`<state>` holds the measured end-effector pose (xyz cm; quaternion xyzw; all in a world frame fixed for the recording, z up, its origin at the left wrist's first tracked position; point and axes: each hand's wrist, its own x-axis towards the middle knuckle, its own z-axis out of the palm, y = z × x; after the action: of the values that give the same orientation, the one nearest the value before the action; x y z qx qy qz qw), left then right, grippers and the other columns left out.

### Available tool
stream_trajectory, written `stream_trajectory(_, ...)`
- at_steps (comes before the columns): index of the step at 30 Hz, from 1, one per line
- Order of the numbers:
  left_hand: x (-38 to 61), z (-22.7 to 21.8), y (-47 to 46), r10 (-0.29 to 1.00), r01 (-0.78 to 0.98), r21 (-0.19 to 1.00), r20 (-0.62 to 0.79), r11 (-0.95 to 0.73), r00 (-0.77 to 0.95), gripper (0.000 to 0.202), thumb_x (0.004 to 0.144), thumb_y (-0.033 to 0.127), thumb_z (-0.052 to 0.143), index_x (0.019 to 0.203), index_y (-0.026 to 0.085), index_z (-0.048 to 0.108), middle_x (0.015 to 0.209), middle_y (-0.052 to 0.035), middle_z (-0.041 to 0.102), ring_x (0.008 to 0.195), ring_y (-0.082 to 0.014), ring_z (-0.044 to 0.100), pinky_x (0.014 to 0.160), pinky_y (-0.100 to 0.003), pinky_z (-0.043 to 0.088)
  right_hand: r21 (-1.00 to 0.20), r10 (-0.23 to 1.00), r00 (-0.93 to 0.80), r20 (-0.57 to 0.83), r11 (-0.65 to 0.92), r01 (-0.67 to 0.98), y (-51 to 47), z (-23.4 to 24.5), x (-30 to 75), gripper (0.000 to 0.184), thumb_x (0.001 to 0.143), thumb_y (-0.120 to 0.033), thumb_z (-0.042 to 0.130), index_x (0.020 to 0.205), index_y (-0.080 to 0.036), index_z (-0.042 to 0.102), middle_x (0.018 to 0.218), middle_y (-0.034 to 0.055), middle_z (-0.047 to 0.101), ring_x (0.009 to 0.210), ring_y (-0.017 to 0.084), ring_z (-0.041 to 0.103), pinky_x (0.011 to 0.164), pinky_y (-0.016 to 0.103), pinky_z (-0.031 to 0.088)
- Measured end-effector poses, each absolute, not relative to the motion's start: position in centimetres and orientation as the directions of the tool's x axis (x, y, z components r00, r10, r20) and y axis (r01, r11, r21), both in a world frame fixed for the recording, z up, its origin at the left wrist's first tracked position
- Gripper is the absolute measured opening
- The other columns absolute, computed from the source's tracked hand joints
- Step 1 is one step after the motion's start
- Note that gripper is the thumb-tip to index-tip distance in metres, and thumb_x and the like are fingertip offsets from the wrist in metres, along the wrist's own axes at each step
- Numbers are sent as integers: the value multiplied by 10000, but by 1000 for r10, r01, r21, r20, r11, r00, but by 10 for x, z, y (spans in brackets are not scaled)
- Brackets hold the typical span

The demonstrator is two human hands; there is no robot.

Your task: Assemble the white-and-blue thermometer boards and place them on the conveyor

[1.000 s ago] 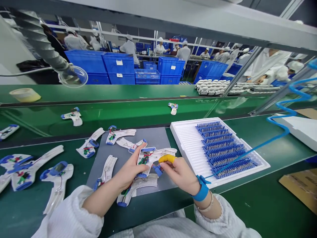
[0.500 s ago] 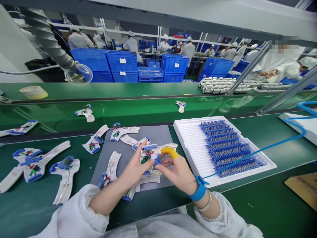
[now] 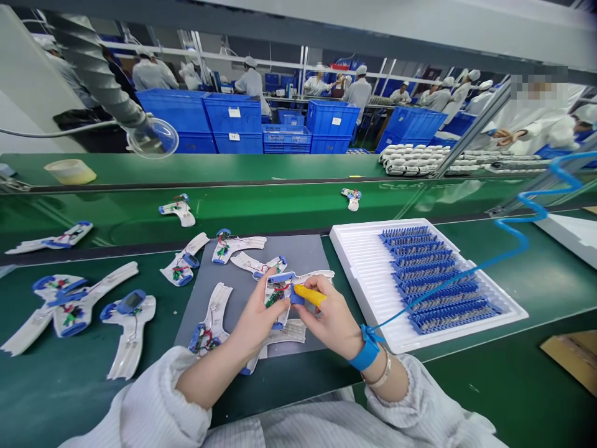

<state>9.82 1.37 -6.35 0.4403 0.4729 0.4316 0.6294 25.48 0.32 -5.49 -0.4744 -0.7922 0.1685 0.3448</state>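
Observation:
My left hand (image 3: 258, 314) grips an open white, gun-shaped thermometer housing (image 3: 280, 279) with blue ends, red wires and a green board inside. With thumb and index finger, my right hand (image 3: 333, 317) holds a small blue part (image 3: 296, 297) against the housing. The index finger wears a yellow finger cot, and a blue wrist strap (image 3: 366, 350) circles my right wrist. Beneath my hands, a grey mat (image 3: 298, 244) bears similar open housings, one (image 3: 217, 314) left of my left hand and another (image 3: 254, 262) just beyond it. How the blue part is seated is hidden by my fingers.
Right of the mat is a white foam tray (image 3: 361, 274) with rows of blue parts (image 3: 431, 280). The strap's coiled blue cord (image 3: 466, 272) crosses over it. More housings (image 3: 128, 330) lie at left and on the green conveyor belt (image 3: 261, 208). A duct nozzle (image 3: 153, 138) hangs upper left.
My right index finger has come down onto the small blue part, pressing it to the housing. The housings on the belt have shifted right in view, and the blue cord has changed its curve.

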Motion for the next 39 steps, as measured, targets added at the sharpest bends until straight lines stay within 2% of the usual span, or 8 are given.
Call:
stream_trajectory(3, 101, -66, 12, 979, -110, 975, -180, 191, 99, 676, 719, 276, 586, 1328, 236, 293, 1369, -74, 414, 1194, -229, 451, 994, -373, 362, -568, 857, -260, 445, 495, 657, 2, -58, 253, 153, 821, -217, 493, 961, -186, 545, 879, 67, 517, 761, 180, 527, 640, 315, 492)
stream_trajectory(9, 104, -68, 22, 974, -254, 940, -216, 226, 69, 791, 626, 268, 705, 1310, 236, 309, 1138, -69, 578, 996, -195, 577, 913, -358, 434, -349, 820, -354, 449, 526, 776, 6, -56, 249, 206, 862, -236, 438, 1004, -150, 560, 908, 115, 513, 831, 235, 478, 675, 380, 462)
stream_trajectory(14, 97, -63, 27, 965, -269, 927, -253, 262, 67, 723, 596, 262, 725, 1236, 216, 394, 903, -17, 609, 665, -125, 592, 698, -302, 506, -478, 823, -198, 532, 485, 732, 16, -47, 264, 311, 832, -283, 501, 1119, -165, 515, 1007, 116, 489, 961, 250, 483, 789, 404, 454)
stream_trajectory(17, 87, -63, 35, 966, -161, 957, -222, 242, 134, 716, 641, 311, 692, 1259, 222, 342, 955, -33, 603, 660, -126, 608, 704, -311, 507, -714, 941, -253, 226, 336, 615, 44, -44, 284, 332, 858, -308, 465, 1153, -168, 525, 1007, 96, 548, 894, 217, 546, 743, 361, 486)
stream_trajectory(21, 67, -75, 71, 970, 402, 915, -56, -46, 238, 670, 810, 407, 437, 1352, 121, 167, 1223, -179, 504, 997, -218, 585, 863, -378, 454, -848, 940, -272, -205, -32, 529, 113, -44, 305, 213, 881, -244, 462, 958, -120, 616, 763, 32, 594, 605, 115, 557, 559, 241, 487)
stream_trajectory(25, 57, -87, 117, 950, 641, 735, 15, -222, 312, 602, 758, 378, 483, 1258, 54, 399, 1341, -224, 404, 1246, -316, 369, 1024, -446, 272, -837, 988, -89, -129, -61, 544, 185, -46, 300, 215, 904, -270, 469, 985, -93, 561, 830, 38, 585, 652, 101, 568, 597, 251, 497)
stream_trajectory(34, 102, -105, 148, 790, 717, 501, -101, -484, 604, 605, 578, 284, 620, 1158, 136, 540, 1150, -154, 596, 1046, -309, 546, 897, -361, 390, -735, 992, -116, -42, 48, 677, 130, -57, 323, 248, 813, -233, 601, 1044, -142, 589, 812, 11, 641, 626, 105, 586, 628, 245, 493)
stream_trajectory(39, 119, -83, 177, 746, 703, 443, -105, -557, 658, 265, 651, 426, 539, 667, 183, 644, 755, -70, 660, 746, -240, 598, 696, -290, 410, -579, 998, 47, 45, -12, 815, 18, -43, 412, 251, 824, -221, 540, 1053, -158, 620, 924, 47, 660, 777, 148, 603, 725, 248, 459)
